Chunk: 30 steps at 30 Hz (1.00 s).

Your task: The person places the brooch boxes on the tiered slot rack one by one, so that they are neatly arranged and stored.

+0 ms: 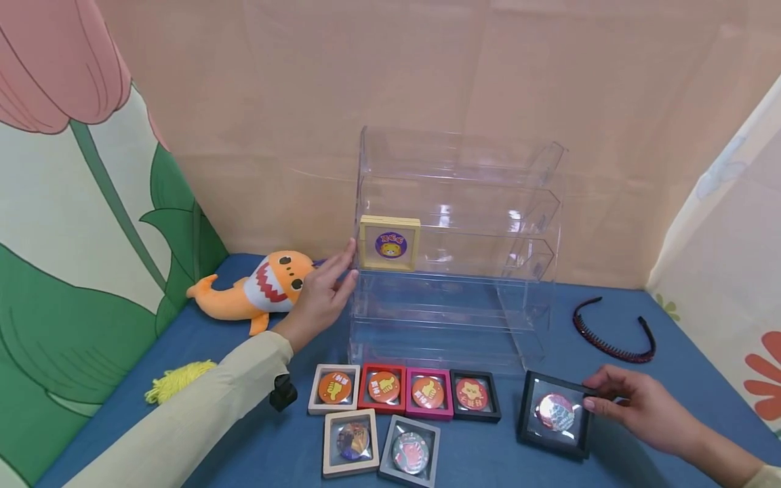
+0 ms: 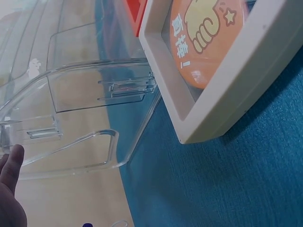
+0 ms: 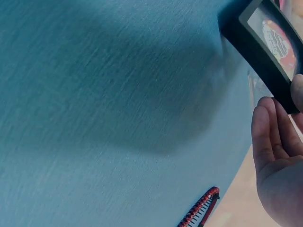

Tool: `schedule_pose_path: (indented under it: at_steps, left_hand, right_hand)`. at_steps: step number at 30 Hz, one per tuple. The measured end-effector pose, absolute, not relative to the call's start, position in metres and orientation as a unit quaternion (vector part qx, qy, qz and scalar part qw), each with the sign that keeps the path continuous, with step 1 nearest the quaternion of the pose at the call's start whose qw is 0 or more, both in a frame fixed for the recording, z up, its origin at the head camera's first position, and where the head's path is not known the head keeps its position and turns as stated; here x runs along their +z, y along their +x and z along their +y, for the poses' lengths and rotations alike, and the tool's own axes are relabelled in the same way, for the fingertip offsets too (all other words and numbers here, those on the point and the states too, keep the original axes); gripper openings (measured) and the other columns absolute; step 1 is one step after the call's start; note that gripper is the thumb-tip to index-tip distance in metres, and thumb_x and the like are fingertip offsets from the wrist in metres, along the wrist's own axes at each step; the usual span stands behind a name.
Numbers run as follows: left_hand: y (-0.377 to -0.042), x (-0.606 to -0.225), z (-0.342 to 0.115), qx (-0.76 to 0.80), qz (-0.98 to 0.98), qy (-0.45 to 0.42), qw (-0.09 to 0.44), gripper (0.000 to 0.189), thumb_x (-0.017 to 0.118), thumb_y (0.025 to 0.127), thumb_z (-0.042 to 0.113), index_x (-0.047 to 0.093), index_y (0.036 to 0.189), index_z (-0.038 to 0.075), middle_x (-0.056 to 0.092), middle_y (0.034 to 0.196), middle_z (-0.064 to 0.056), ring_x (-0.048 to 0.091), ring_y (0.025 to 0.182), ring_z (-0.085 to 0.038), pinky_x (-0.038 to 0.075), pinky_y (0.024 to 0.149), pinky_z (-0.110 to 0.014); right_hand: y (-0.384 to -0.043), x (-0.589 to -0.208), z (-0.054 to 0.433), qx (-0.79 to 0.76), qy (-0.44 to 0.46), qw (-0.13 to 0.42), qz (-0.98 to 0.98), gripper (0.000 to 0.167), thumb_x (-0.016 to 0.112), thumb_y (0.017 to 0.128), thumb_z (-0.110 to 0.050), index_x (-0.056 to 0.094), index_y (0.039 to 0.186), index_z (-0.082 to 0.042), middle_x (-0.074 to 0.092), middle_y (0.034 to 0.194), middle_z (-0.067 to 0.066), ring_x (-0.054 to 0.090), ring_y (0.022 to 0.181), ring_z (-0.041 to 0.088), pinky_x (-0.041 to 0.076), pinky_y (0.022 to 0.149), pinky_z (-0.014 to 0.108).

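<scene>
My right hand (image 1: 641, 407) pinches the right edge of a black square display frame (image 1: 555, 413), thumb in front and fingers behind. Inside the frame is a round, shiny badge; it tilts above the blue cloth. My left hand (image 1: 320, 295) touches the left side of a clear tiered acrylic rack (image 1: 457, 298), its fingers fairly straight. On a middle tier of the rack, at the left end, stands a yellow frame (image 1: 389, 244) with a purple bear badge. In the left wrist view, a fingertip (image 2: 15, 156) lies against the rack's clear side panel.
Before the rack lie white (image 1: 334, 389), red (image 1: 383, 388), pink (image 1: 429, 393) and black (image 1: 474, 396) badge frames, with beige (image 1: 350, 443) and grey (image 1: 410, 452) ones nearer. An orange plush shark (image 1: 262, 288) and yellow yarn (image 1: 179, 381) sit left, a headband (image 1: 610, 349) right.
</scene>
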<state>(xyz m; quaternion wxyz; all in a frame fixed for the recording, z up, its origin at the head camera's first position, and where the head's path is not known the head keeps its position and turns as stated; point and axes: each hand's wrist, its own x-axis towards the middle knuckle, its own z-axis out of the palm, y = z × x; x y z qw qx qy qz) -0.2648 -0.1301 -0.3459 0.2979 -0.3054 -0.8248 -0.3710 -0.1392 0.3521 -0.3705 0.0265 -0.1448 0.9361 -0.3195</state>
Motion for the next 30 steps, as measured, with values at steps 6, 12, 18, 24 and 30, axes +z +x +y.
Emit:
schedule_pose_path:
  at_steps: [6,12,18,24,30]
  left_hand:
    - [-0.264,-0.345,-0.130,-0.375,-0.822,-0.304,0.301,0.060,0.058,0.093,0.005,0.032,0.147,0.007,0.047,0.139,-0.013,0.050,0.122,-0.027,0.050,0.086,-0.038]
    - [-0.262,-0.345,-0.130,-0.376,-0.832,-0.295,0.282,0.060,0.056,0.095,0.009,0.029,0.149,0.010,0.045,0.142,-0.011,0.045,0.126,-0.025,0.047,0.091,-0.038]
    - [-0.262,-0.345,-0.129,-0.380,-0.832,-0.290,0.283,0.061,0.057,0.095,0.006,0.028,0.149,0.012,0.045,0.142,-0.010,0.046,0.126,-0.025,0.048,0.090,-0.038]
    - [-0.261,-0.346,-0.129,-0.384,-0.826,-0.296,0.287,0.060,0.057,0.095,0.007,0.030,0.148,0.009,0.046,0.140,-0.012,0.049,0.123,-0.026,0.050,0.087,-0.038]
    - [-0.260,-0.346,-0.128,-0.388,-0.824,-0.292,0.290,0.061,0.058,0.093,0.005,0.031,0.148,0.010,0.048,0.138,-0.012,0.051,0.120,-0.026,0.052,0.083,-0.037]
  right_hand:
    - [-0.140,-0.367,0.355,-0.363,-0.144,0.030,0.920,0.016,0.069,0.087,-0.015,0.063,0.098,-0.004,0.065,0.090,0.004,0.063,0.075,0.012,0.056,0.060,0.028]
    - [-0.140,-0.355,0.352,-0.358,-0.146,0.007,0.922,0.017,0.071,0.085,-0.015,0.063,0.097,-0.004,0.066,0.087,0.003,0.065,0.074,0.013,0.056,0.060,0.028]
    - [-0.142,-0.342,0.349,-0.323,-0.130,-0.044,0.937,0.014,0.072,0.084,-0.014,0.064,0.094,-0.009,0.065,0.086,-0.001,0.065,0.076,0.012,0.056,0.061,0.026]
    - [-0.146,-0.329,0.348,-0.311,-0.136,-0.089,0.936,0.016,0.073,0.083,-0.011,0.064,0.096,-0.008,0.067,0.084,0.000,0.067,0.074,0.011,0.055,0.059,0.025]
    - [-0.151,-0.318,0.345,-0.293,-0.150,-0.128,0.935,0.016,0.073,0.083,-0.011,0.064,0.096,-0.008,0.068,0.083,0.001,0.066,0.072,0.007,0.055,0.059,0.023]
